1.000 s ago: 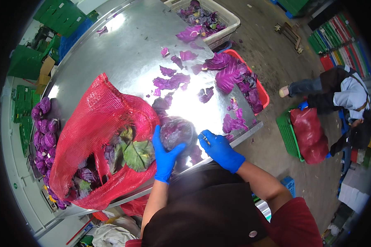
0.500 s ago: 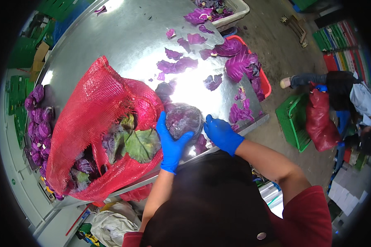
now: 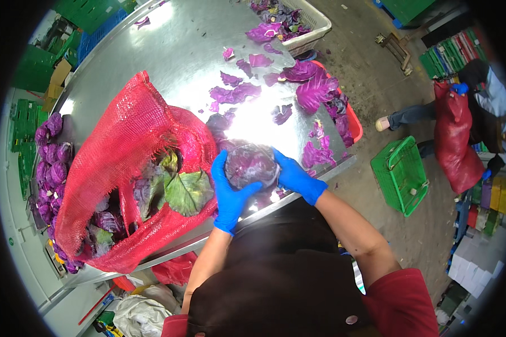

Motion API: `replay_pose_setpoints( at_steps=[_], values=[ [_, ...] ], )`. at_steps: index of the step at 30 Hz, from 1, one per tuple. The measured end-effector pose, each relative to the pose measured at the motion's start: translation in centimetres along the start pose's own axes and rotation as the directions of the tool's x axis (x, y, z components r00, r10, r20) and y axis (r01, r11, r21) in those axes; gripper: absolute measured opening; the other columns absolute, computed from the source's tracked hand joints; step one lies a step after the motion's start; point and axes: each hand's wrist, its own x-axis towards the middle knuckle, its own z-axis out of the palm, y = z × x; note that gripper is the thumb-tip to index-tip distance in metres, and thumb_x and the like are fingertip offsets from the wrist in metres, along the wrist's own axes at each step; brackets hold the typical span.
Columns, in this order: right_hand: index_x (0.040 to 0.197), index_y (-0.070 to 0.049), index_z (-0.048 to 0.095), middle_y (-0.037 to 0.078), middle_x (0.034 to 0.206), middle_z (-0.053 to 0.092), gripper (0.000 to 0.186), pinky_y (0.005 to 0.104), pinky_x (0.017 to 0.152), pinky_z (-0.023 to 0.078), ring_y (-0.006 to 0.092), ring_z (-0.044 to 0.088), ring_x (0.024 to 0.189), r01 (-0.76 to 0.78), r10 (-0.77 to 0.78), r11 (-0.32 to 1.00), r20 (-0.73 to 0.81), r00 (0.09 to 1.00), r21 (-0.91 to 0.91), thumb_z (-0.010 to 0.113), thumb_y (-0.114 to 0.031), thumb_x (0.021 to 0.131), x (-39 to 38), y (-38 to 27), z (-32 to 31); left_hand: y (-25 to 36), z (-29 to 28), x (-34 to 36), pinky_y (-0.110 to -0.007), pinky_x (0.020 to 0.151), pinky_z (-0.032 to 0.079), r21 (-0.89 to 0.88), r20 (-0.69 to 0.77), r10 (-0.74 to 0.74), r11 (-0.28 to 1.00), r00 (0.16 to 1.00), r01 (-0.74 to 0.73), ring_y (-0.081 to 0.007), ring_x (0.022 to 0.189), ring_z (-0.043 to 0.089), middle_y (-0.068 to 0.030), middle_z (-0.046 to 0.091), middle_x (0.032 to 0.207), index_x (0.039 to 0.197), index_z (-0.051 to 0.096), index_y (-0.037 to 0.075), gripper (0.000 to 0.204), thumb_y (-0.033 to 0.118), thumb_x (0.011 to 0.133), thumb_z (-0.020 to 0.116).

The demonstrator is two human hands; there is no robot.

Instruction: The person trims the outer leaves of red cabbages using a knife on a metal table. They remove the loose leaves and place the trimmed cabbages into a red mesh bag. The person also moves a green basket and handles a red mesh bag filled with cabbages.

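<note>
A red cabbage [image 3: 252, 167] sits between the two blue-gloved hands at the near right part of the metal table [image 3: 174, 50]. The left hand [image 3: 231, 194] cups its left and near sides, thumb spread wide from the fingers. The right hand [image 3: 298, 175] lies against its right side; its fingertips are partly hidden, so I cannot tell whether they pinch anything. Just left of the cabbage, a red mesh bag [image 3: 118, 151] lies open, a green leaf [image 3: 188, 194] and more cabbages [image 3: 108, 222] showing in its mouth. Farther left, trimmed purple heads [image 3: 56, 173] are lined along the table's edge. Loose purple leaves [image 3: 236, 93] lie scattered beyond the cabbage. Past the table's right edge stand a red tub [image 3: 355, 124] and, farther off, a pale basket [image 3: 315, 36], both with leaves. At far right, another person [image 3: 413, 116] holds a red sack [image 3: 455, 140] beside a green crate [image 3: 391, 190].
</note>
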Motion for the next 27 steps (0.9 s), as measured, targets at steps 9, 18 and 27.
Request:
replay_pose_setpoints(
  at_steps=[9,18,27],
  values=[
    [0.139,-0.011,0.047,0.011,0.085,0.065,0.051,0.0357,0.064,0.052,0.0186,0.063,0.074,-0.324,0.273,0.906,-0.210,0.939,-0.273,0.056,-0.011,0.089,-0.7,-0.9,-4.7,2.1,3.3,2.0,-0.041,0.109,0.038,0.351,0.153,-0.112,0.935,0.982,0.052,-0.0295,0.130,0.045,-0.0189,0.043,0.141,0.143,0.038,0.002,0.099,0.031,0.065,0.091],
    [0.141,-0.009,0.047,0.020,0.094,0.069,0.060,0.0387,0.070,0.052,0.0286,0.068,0.080,-0.098,0.099,0.995,-0.032,0.995,0.030,0.068,-0.032,0.090,0.0,-4.6,-6.0,3.1,2.9,2.3,-0.043,0.113,0.034,0.384,0.233,0.055,0.912,0.971,-0.143,-0.0340,0.135,0.039,-0.0204,0.038,0.146,0.147,0.033,0.003,0.102,0.025,0.066,0.089],
    [0.126,-0.010,0.058,0.017,0.100,0.069,0.040,0.0404,0.074,0.054,0.0313,0.069,0.085,-0.058,0.060,0.984,0.008,0.998,-0.170,0.062,-0.028,0.091,-0.3,-7.3,-5.6,2.5,4.8,1.3,-0.050,0.110,0.033,0.584,0.136,0.081,0.799,0.987,-0.146,-0.0449,0.131,0.038,-0.0323,0.039,0.141,0.144,0.030,-0.006,0.106,0.040,0.066,0.084]
  ],
)
